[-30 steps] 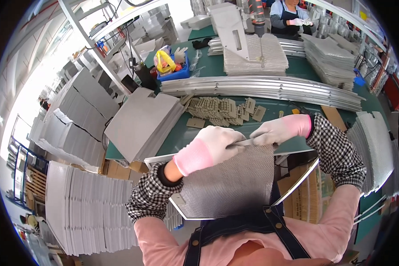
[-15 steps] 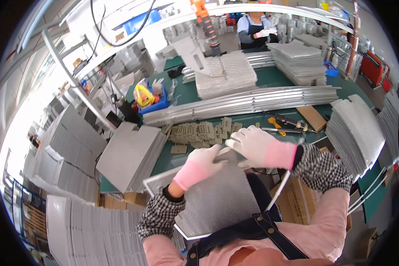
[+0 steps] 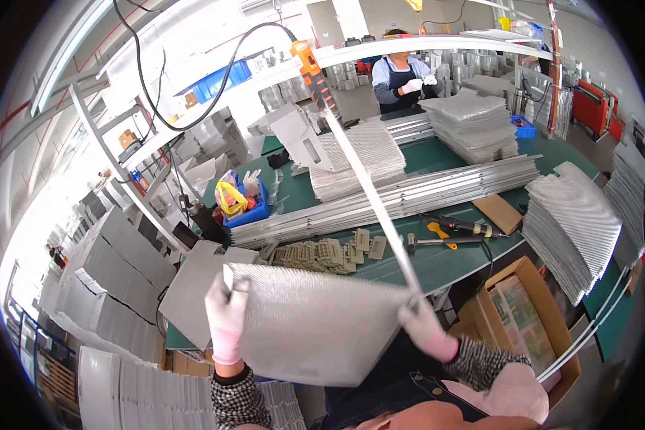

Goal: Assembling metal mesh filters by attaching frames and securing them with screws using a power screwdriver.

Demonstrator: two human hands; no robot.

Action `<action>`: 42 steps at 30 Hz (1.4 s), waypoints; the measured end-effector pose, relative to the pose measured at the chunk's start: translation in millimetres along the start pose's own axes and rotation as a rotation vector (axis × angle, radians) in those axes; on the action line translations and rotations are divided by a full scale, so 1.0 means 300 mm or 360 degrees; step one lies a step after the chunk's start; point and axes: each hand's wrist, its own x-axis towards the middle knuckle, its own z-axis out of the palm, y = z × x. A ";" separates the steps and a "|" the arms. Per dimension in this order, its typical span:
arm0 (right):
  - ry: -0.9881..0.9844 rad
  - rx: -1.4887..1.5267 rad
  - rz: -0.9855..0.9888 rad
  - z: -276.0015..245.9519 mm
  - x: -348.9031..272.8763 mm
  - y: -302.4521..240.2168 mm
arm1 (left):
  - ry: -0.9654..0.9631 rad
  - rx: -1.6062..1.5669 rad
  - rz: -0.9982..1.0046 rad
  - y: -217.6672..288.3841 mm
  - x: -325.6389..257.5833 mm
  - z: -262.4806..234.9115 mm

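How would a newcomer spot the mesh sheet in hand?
Find the green table. At its near edge, a white-gloved left hand holds a broad grey mesh sheet by its left side. Unlike the mesh stack on the right, it is held up alone.

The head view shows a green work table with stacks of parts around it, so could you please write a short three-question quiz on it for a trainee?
1. Multiple choice: what does the left hand hold?
A) a hammer
B) a grey mesh sheet
C) a yellow bag
2. True or false: the orange-handled tool on the black cable lies inside the open cardboard box.
3. Fill in: of the person's two hands, the one nearer that cardboard box is the ____ hand.

Key: 1. B; 2. False; 3. right.
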 end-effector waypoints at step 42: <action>-0.0812 -0.0736 -0.0039 -0.024 0.442 -0.334 | -0.0945 0.0795 0.0745 0.059 0.092 0.436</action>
